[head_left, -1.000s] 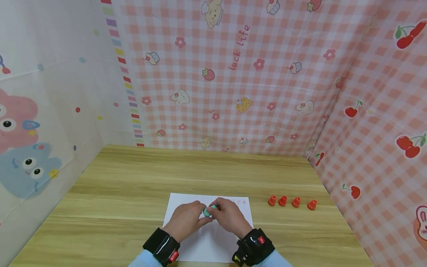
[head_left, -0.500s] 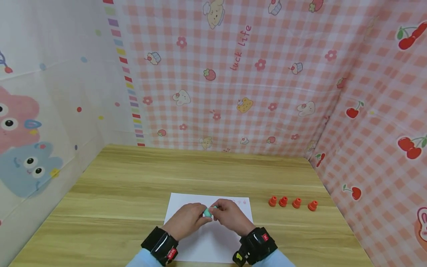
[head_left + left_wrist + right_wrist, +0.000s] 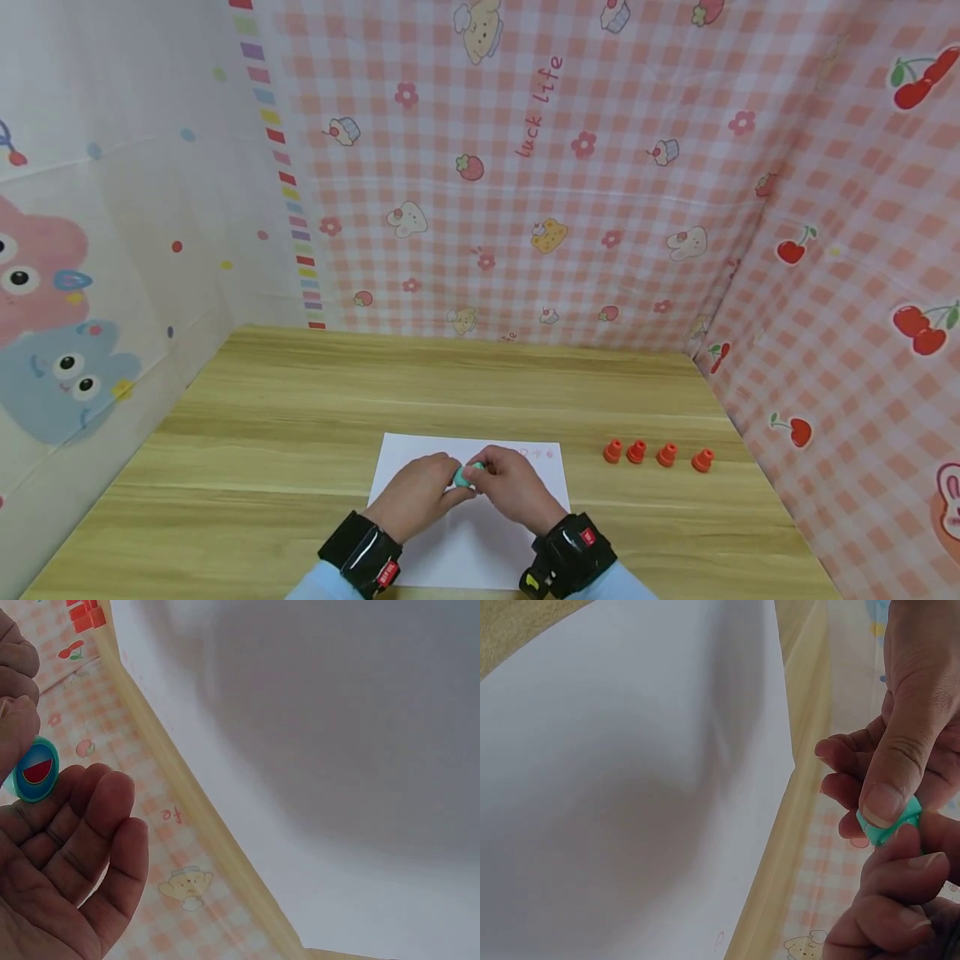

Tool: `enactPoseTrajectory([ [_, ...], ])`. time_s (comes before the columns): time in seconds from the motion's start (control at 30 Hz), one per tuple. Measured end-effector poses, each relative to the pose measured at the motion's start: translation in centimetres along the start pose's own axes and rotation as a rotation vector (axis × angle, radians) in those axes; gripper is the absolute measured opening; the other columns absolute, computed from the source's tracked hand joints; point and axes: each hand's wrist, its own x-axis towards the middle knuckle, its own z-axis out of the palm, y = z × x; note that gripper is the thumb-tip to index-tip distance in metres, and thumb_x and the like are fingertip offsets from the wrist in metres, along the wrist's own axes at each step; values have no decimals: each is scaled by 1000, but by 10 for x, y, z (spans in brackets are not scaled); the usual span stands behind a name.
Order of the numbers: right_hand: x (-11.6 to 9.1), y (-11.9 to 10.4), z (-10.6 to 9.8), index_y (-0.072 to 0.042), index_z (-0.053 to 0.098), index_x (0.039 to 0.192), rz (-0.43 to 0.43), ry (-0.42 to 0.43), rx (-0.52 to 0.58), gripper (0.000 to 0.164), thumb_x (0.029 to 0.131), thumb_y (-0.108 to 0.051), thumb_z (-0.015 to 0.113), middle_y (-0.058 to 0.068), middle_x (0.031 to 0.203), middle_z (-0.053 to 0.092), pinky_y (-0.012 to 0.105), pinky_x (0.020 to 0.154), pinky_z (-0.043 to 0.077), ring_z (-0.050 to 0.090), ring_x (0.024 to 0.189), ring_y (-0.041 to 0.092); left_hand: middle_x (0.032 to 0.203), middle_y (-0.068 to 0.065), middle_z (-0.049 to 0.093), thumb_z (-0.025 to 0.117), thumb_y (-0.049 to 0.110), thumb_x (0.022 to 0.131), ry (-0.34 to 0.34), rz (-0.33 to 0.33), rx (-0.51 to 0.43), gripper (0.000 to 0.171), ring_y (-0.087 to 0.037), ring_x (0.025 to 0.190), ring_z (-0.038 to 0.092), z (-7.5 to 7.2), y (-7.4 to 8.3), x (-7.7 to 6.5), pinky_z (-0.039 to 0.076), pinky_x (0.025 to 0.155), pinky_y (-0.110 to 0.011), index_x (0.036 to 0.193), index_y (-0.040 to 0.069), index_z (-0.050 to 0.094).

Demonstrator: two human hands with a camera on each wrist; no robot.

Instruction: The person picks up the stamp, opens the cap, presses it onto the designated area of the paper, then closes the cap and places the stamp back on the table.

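Over the paper, both hands meet at a small teal toy stamp (image 3: 462,477). My left hand (image 3: 420,493) grips one side of it; in the right wrist view that thumb (image 3: 885,804) presses on the teal body. My right hand (image 3: 519,485) pinches the other side between thumb and fingers. A round end with a watermelon picture (image 3: 36,772) faces the left wrist camera. Fingers hide much of the stamp. Beneath lies a white sheet of paper (image 3: 465,554) with small pinkish-red printed marks (image 3: 542,454) along its top right edge.
Several small red stamps (image 3: 636,452) stand in a row on the wooden table (image 3: 300,400), right of the paper. Pink checked cloth (image 3: 555,192) hangs behind and on the right; a white patterned cloth (image 3: 202,275) covers the left side.
Both hands stay at the same spot over the paper with the teal stamp between them. Only slight shifts of the fingers and right wrist show.
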Motion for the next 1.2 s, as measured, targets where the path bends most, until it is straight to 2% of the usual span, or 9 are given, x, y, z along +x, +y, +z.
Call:
enactPoseTrajectory([
  [0.2, 0, -1, 0, -8, 69, 87, -4, -8, 0, 12, 90, -17, 63, 3, 70, 64, 26, 51, 33, 47, 60, 13, 62, 8, 49, 68, 33, 85, -3, 6, -43, 22, -8, 57, 43, 1, -1, -1, 36, 56, -25, 76, 13, 64],
  [0.37, 1, 1, -3, -7, 68, 87, -2, -50, 15, 14, 91, -18, 62, 2, 69, 60, 25, 49, 31, 43, 57, 13, 60, 10, 48, 67, 31, 87, -48, 10, -128, 22, -6, 56, 42, -2, -2, -2, 36, 56, -24, 74, 15, 60],
  [0.57, 0, 6, -5, -1, 67, 90, -15, -104, 115, 18, 94, -16, 59, 1, 69, 55, 24, 45, 28, 39, 54, 11, 63, 10, 54, 68, 27, 87, -87, 43, -241, 18, -2, 56, 43, -9, -3, -3, 36, 51, -19, 77, 13, 63],
  [0.7, 0, 7, -6, 2, 66, 93, 1, -121, 185, 19, 95, -15, 57, -1, 68, 53, 22, 45, 28, 40, 54, 9, 64, 9, 56, 68, 27, 87, -94, 48, -279, 16, -1, 57, 45, -11, -4, -3, 39, 52, -19, 81, 12, 65],
  [0.83, 0, 7, -5, 2, 65, 94, 12, -100, 204, 19, 94, -16, 58, -1, 69, 55, 22, 48, 30, 43, 56, 9, 61, 10, 52, 67, 32, 87, -61, 15, -218, 22, -2, 55, 43, -9, -3, -3, 36, 51, -20, 76, 14, 63],
  [0.97, -1, 3, -5, -3, 66, 93, -15, -18, 128, 16, 93, -18, 60, 2, 74, 59, 25, 54, 34, 48, 63, 12, 58, 10, 46, 65, 36, 87, -20, -27, -130, 29, -4, 52, 40, -6, 0, -2, 32, 49, -21, 69, 14, 57],
  [1.03, 0, 2, -5, -5, 66, 92, -13, 10, 92, 15, 93, -19, 60, 3, 75, 61, 26, 55, 34, 50, 66, 14, 58, 9, 47, 67, 34, 87, -23, -44, -128, 28, -5, 52, 41, -6, 1, -2, 33, 50, -22, 69, 14, 57],
  [1.2, 2, 4, -8, -6, 68, 94, 41, 15, 93, 17, 93, -21, 60, 3, 74, 59, 27, 53, 33, 47, 64, 16, 60, 7, 50, 72, 26, 83, -34, -57, -139, 21, -6, 54, 42, -9, 0, -1, 35, 54, -25, 73, 13, 59],
])
